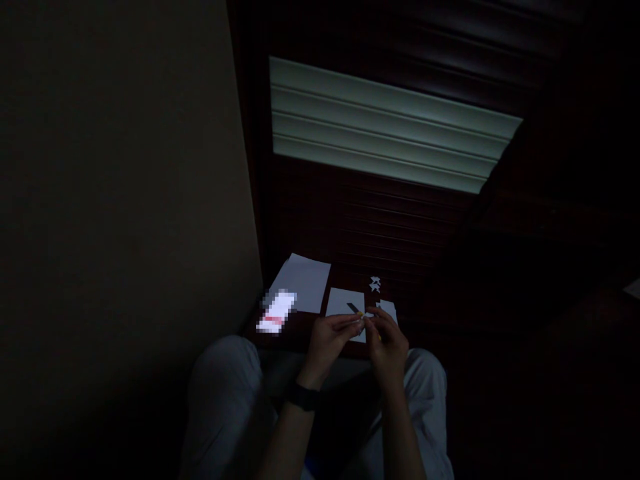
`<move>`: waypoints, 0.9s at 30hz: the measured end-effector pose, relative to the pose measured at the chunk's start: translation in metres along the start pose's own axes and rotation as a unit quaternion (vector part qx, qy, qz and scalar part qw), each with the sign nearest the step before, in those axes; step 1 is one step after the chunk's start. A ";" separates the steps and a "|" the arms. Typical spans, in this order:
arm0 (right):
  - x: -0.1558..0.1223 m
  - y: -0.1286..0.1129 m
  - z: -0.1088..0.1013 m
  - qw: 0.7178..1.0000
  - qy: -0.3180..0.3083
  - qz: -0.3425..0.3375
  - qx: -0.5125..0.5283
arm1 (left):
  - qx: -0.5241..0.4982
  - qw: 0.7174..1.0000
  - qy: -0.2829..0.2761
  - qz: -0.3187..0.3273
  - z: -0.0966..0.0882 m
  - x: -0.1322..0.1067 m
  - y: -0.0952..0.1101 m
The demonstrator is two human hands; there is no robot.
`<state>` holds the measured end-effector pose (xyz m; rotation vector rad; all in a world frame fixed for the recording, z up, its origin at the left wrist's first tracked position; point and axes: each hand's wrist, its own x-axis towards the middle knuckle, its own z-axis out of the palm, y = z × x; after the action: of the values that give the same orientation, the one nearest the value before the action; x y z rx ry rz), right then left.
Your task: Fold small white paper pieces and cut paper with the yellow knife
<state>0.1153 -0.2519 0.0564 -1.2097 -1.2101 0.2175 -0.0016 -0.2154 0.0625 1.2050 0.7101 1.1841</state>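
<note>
My left hand (327, 339) and my right hand (389, 341) meet over a small table, fingers pinched close together. A small piece of white paper (369, 315) shows between the fingertips. From there a yellow-handled tool with a dark flat blade (353, 308) points up and to the left. More yellow shows in my right hand; whether the tool is a knife or scissors I cannot tell. Below the hands lies a white sheet of paper (340, 300). Several small cut paper pieces (375, 285) lie beyond my right hand, and another paper (389, 309) is partly hidden behind it.
Larger white sheets (305, 280) lie at the table's left, with a lit, blurred-out phone (277, 312) over their near corner. A wall (125, 167) rises on the left. Dark slatted panelling with a pale slatted band (390, 127) stands behind. My knees flank the table. The room is dim.
</note>
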 end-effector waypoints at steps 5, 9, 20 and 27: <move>-0.002 -0.003 0.004 1.000 0.025 0.006 0.004 | 0.074 0.996 0.034 0.044 0.002 0.000 -0.002; -0.002 -0.006 0.004 1.000 0.025 0.004 0.016 | 0.094 0.992 0.058 0.061 0.006 -0.001 -0.005; -0.006 -0.013 0.008 0.998 0.061 0.016 0.028 | 0.089 0.987 0.092 0.100 0.014 -0.006 0.000; -0.007 -0.020 0.015 0.988 0.131 0.030 0.074 | 0.031 0.992 0.094 0.075 0.015 -0.007 -0.001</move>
<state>0.0914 -0.2563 0.0659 -1.1072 -0.9131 0.1833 0.0101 -0.2263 0.0643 1.2260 0.8113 1.4236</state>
